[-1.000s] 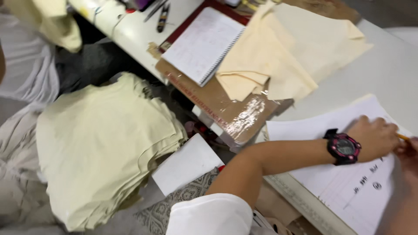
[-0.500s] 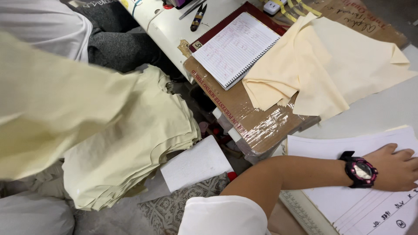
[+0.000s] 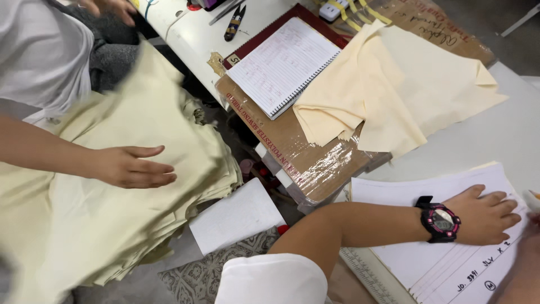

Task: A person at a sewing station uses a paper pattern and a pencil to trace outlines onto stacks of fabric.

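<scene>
My left hand (image 3: 485, 215), with a black and pink watch on its wrist, lies flat and open on a white ruled paper sheet (image 3: 427, 264) on the grey table. Only a blurred sliver of my right hand (image 3: 527, 256) shows at the right edge; its grip is hidden. A small pale tip (image 3: 532, 197) pokes in just above it. At the left, a co-worker's hand (image 3: 132, 166) rests palm down on a stack of pale yellow fabric pieces (image 3: 112, 225).
Cream fabric pieces (image 3: 405, 95) lie on a taped brown cardboard box (image 3: 304, 157), next to an open spiral notebook (image 3: 284, 65). A white paper slip (image 3: 236, 217) lies on the floor below. Snips (image 3: 233, 25) lie on the white worktop behind.
A co-worker swung a pale yellow fabric piece down onto the stack, and their hand now rests on it. My left hand stays on the paper sheet.
</scene>
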